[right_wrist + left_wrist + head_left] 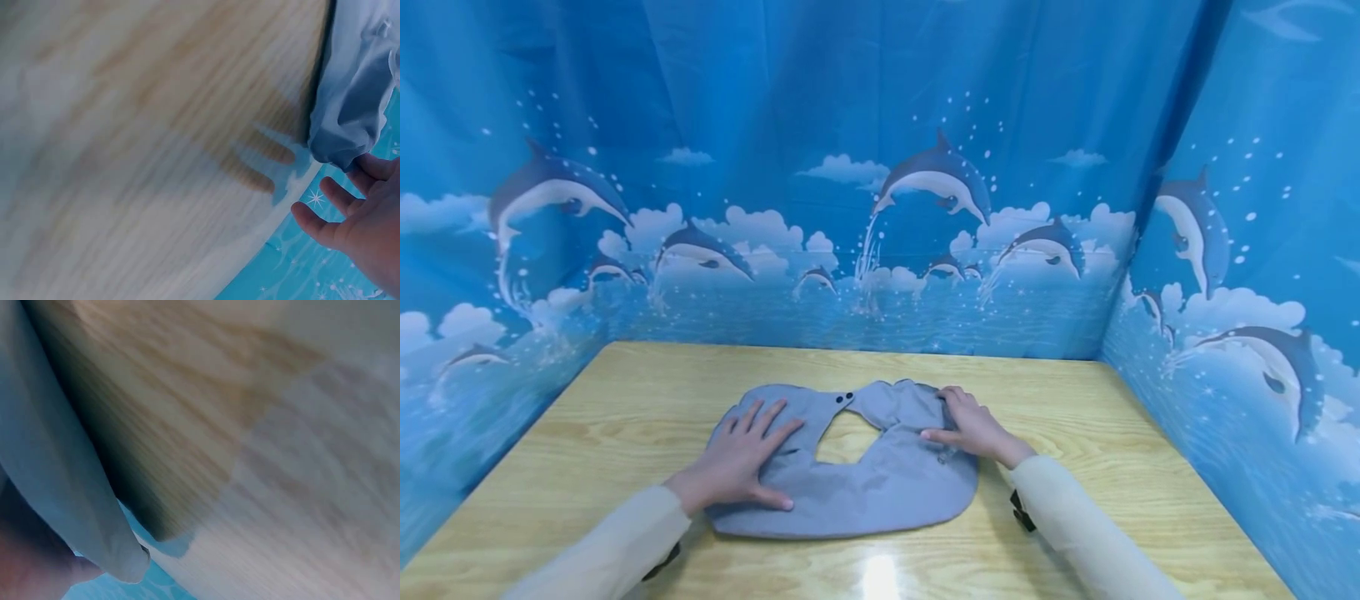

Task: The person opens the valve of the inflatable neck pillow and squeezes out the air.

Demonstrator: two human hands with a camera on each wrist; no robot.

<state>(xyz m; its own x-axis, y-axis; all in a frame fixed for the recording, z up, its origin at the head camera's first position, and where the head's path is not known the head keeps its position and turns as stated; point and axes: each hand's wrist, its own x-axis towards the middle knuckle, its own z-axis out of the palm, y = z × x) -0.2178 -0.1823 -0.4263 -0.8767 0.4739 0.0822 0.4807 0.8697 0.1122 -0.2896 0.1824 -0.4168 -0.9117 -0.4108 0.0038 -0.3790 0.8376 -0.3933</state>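
Observation:
A flat grey neck pillow (857, 500) lies on the table, with an opening in its middle. Two dark snap buttons sit at its far edge, and a small clear valve (945, 456) is on its right part. My left hand (741, 458) rests on the pillow's left side, fingers spread and straight. At the right side, my right hand (973, 429) touches the pillow with its thumb on top and fingers at the far right edge. In the right wrist view, the outer fingers of the right hand (369, 231) stand free of the cloth. The left wrist view shows little of the left hand (31, 550), behind the pillow's edge.
The wooden table (647, 392) has a light grain and a bright reflection near its front. A blue curtain (820, 100) with dolphins and clouds stands along the back and both sides. Dark straps show at both wrists.

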